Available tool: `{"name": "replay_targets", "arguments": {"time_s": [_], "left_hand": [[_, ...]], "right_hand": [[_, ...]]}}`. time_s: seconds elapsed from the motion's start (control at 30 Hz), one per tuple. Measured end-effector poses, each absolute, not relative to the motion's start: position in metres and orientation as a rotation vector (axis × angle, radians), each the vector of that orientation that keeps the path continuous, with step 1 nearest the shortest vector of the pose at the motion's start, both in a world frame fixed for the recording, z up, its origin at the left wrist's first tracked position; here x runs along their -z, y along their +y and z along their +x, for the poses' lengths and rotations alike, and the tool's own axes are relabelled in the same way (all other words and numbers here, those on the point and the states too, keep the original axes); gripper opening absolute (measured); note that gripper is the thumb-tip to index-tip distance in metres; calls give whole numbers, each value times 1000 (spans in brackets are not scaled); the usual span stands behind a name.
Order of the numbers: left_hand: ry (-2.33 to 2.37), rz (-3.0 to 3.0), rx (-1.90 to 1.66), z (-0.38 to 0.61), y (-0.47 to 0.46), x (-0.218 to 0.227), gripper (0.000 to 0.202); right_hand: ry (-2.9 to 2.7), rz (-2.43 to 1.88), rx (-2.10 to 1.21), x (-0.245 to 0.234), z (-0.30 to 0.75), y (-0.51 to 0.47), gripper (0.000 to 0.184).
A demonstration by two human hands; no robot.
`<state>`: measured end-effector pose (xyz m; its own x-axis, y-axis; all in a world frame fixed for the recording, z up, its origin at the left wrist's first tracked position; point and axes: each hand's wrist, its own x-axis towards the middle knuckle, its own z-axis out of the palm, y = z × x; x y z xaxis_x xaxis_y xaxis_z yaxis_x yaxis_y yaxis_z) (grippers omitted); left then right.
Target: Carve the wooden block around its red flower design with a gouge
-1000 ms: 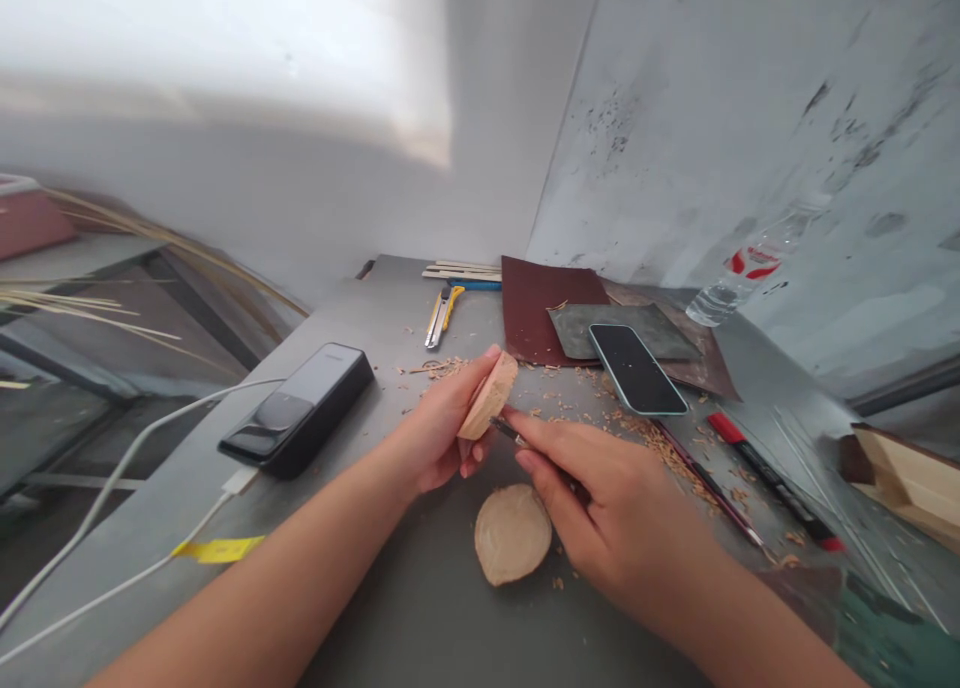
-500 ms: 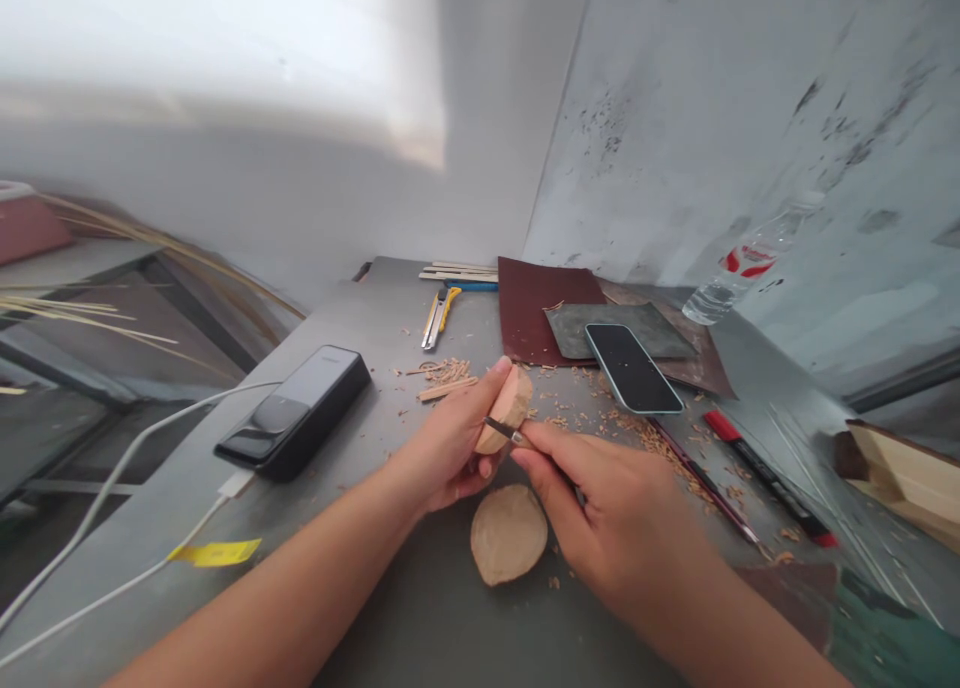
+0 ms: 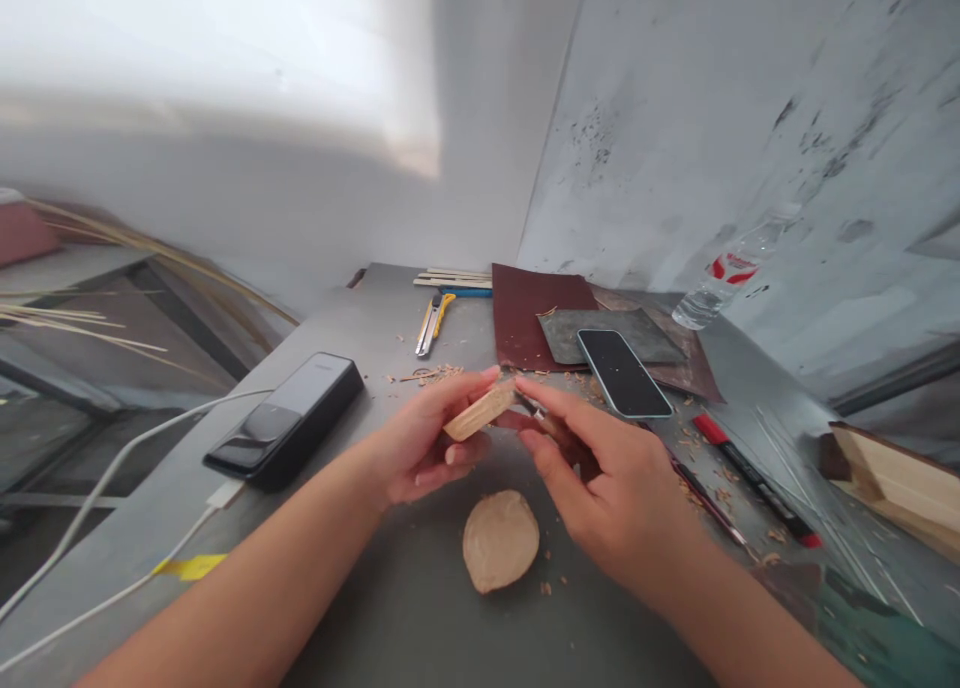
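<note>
Just beyond the wood disc (image 3: 500, 541) that lies flat on the bench (image 3: 405, 618), both hands are lifted and meet above it. Vs. 1 s ago the wood piece (image 3: 480, 411) is turned. Then it stood nearly upright w/ its broad face to the right; now it lies much flatter, thin edge toward the camera, sloping up to the right. The blade was pressed at its lower edge. Now the tip of the carving knife (image 3: 534, 405) shows at the right end of the piece, and I cannot tell if it touches the wood. My judgement: the cut at the old spot is paused, and another part of the edge is presented to the blade. The left hand (image 3: 420, 448) is closed on the piece, thumb on top, fingers under. The right hand (image 3: 600, 478) is closed on the knife handle, mostly hidden in the fist, index finger stretched along it. Left of the disc and further back is a black power bank (image 3: 289, 420) w/ a white cable. Behind the disc to the right a phone (image 3: 622, 371) lies on sandpaper sheets (image 3: 529, 313), and shavings (image 3: 435, 373) lie behind the disc.
</note>
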<state>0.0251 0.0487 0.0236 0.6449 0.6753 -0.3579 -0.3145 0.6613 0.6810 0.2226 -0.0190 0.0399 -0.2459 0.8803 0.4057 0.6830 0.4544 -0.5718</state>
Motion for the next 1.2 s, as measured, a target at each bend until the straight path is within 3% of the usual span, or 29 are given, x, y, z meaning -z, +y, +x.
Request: {"name": "replay_targets", "arguments": {"time_s": [0.1,0.33,0.53,0.83,0.93,1.2], "left_hand": [[627,665,-640,23,48,-25,58],[624,943,-688,20,46,-17,69],[621,1128,-677,27,46,-15,50],[800,1223,-675,24,50,-11,70],[918,1250,-667,25,50,-11,76],[908,1243,-716,25,50,-6,60]], "right_hand": [[-1969,-1361,-360,-38,225,-15,35],[-1789,-1400,-428,-40,226,-9,25],[-1813,-1422,-468,-40,226,-11,23],[-1732,-1420,-640,-40,225,-13,24],[-1562,-1402,-802,-38,227,-10,35],[-1404,-1320,-1113,-44,225,-8,34]]}}
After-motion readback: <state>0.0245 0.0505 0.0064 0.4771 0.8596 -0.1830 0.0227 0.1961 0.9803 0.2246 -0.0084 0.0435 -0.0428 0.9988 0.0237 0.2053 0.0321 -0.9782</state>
